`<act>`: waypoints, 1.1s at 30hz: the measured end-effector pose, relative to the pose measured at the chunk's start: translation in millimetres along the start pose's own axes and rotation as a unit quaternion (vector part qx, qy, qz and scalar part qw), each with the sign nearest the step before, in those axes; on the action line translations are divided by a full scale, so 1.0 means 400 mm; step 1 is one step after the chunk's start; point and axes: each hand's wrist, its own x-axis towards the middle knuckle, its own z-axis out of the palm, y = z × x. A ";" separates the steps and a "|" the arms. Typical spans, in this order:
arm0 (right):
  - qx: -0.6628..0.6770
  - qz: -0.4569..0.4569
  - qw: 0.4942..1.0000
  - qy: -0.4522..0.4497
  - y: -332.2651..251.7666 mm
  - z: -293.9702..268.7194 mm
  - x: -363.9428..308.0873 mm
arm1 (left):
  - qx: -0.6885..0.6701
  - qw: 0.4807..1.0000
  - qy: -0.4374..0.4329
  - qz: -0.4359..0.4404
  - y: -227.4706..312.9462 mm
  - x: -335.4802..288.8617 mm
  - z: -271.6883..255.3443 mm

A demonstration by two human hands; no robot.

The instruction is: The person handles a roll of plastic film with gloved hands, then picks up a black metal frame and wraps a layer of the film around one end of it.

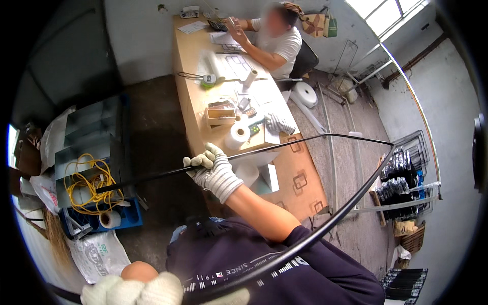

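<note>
A long black bent metal frame [351,203] crosses the view in front of me, with bends at the right. My right hand [216,175], in a striped white work glove, is closed around its thinner far bar, near the table's left edge. The black end of that bar reaches left over the yellow cord. Close to the camera at the lower left, my left hand [132,292] in a pale glove is curled around the near bar. Its lower part is cut off by the picture's edge.
A person in white sits behind a wooden table [195,94] holding paper rolls, a tape measure [209,80] and a small box [220,117]. Left lie a yellow cord [84,190], metal trays and a blue pallet [133,213]. Wrapped black bundles [399,178] stand right, near metal frames.
</note>
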 end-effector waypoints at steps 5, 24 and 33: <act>-0.014 -0.020 1.000 0.001 -0.017 -0.039 0.013 | 0.137 0.980 0.144 0.016 -0.013 0.017 0.096; -0.289 -0.494 0.816 0.085 -0.377 -0.390 -0.061 | -0.095 0.935 0.273 -0.208 -0.175 0.113 0.375; -0.494 -0.745 0.221 -0.390 -0.180 0.082 -0.704 | -0.008 0.937 0.263 -0.229 -0.132 0.115 0.416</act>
